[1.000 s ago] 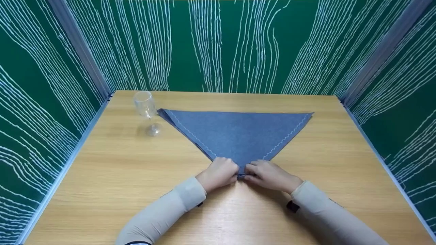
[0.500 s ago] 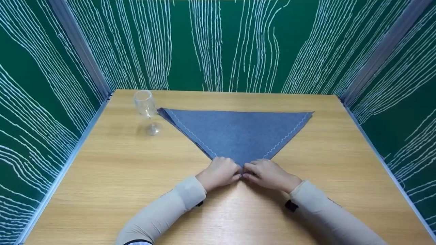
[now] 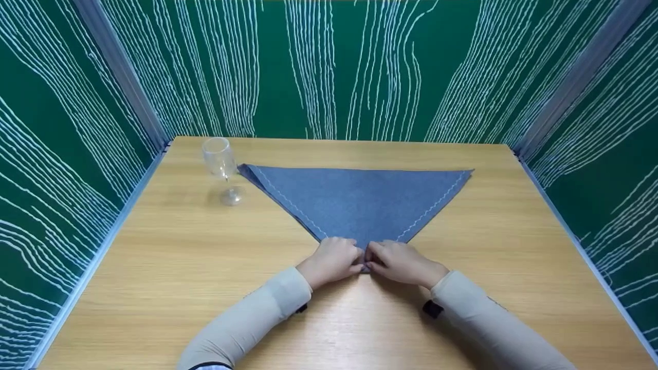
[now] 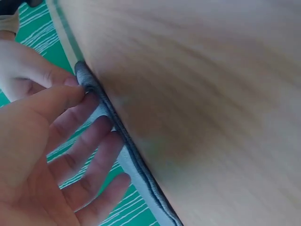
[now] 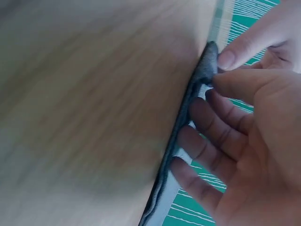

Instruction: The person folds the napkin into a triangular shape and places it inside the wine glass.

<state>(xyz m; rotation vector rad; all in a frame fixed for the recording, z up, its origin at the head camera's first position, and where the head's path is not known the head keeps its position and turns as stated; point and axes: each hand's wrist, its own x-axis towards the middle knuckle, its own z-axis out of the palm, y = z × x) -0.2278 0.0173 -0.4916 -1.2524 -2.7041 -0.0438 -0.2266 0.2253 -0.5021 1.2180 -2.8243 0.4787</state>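
Note:
A blue-grey cloth napkin (image 3: 360, 200) lies folded into a triangle, its long edge away from me and its point towards me. Pale zigzag stitching runs along both slanted sides. My left hand (image 3: 335, 259) pinches the near tip from the left, thumb against fingertips. From the right, my right hand (image 3: 403, 262) pinches the same tip, nearly touching the left. Both wrist views show the layered cloth edge (image 4: 136, 150) with a small turned-up tip (image 5: 207, 66) between thumbs and forefingers. The other fingers are spread along the edge. In the head view the hands hide most of the tip.
A clear stemmed glass (image 3: 221, 167) stands upright on the wooden table (image 3: 180, 267), close to the napkin's far left corner. Green walls (image 3: 360, 72) with white wavy lines enclose the table's back and sides.
My right hand has shifted slightly left, closer to the left hand at the napkin's tip. My left hand has barely moved; the glass and the rest of the napkin stay put.

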